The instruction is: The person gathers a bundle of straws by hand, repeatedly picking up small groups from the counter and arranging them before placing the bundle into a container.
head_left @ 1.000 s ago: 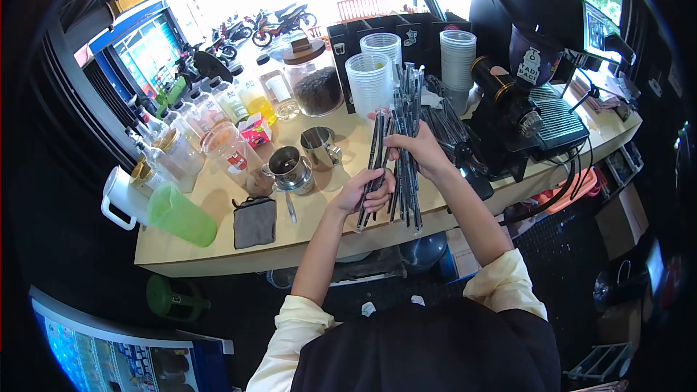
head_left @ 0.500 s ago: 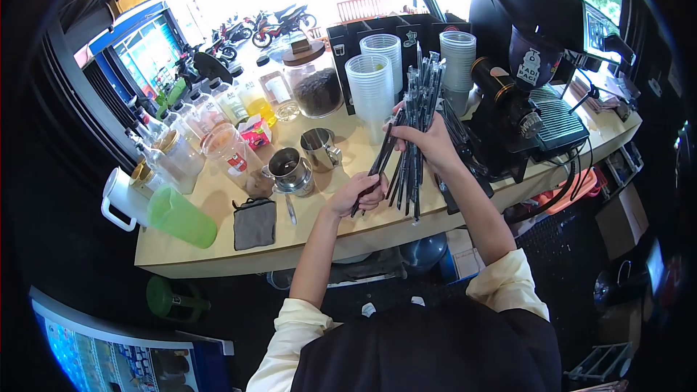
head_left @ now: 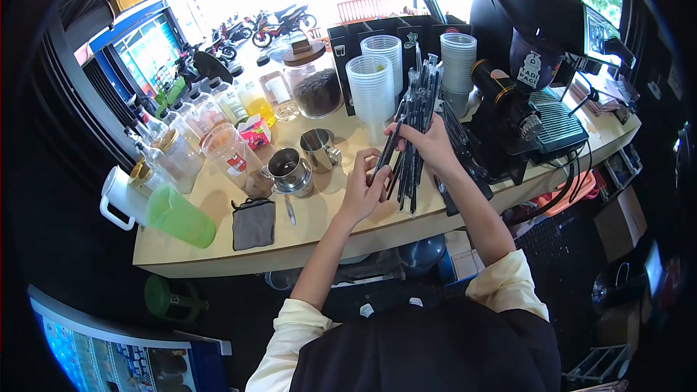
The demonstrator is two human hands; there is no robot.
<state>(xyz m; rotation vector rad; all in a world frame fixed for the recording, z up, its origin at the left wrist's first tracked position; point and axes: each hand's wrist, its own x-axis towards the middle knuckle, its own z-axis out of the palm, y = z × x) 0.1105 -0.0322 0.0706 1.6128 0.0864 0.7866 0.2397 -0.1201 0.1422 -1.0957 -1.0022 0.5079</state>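
My right hand (head_left: 428, 141) is wrapped round a thick bundle of black wrapped straws (head_left: 417, 105), held nearly upright over the wooden counter. To its left, my left hand (head_left: 365, 185) has its fingers closed on the lower end of a few straws (head_left: 388, 149) that slant beside the bundle. The upper ends of these straws meet the fingers of my right hand. Stacked clear plastic cups (head_left: 370, 87) stand just behind the bundle. More dark straws (head_left: 456, 134) lie on the counter to the right, partly hidden by my right hand and the bundle.
Two metal pitchers (head_left: 319, 151) (head_left: 290, 172), a grey pouch (head_left: 254, 224) and a green jug (head_left: 181, 218) stand or lie on the counter (head_left: 319, 229) at left. Behind them are bottles and a jar of dark beans (head_left: 316, 91). A coffee machine (head_left: 508, 120) occupies the right side.
My left hand has moved up and slightly right along the slanting straws, closer to my right hand. The bundle has shifted slightly upward at its lower end.
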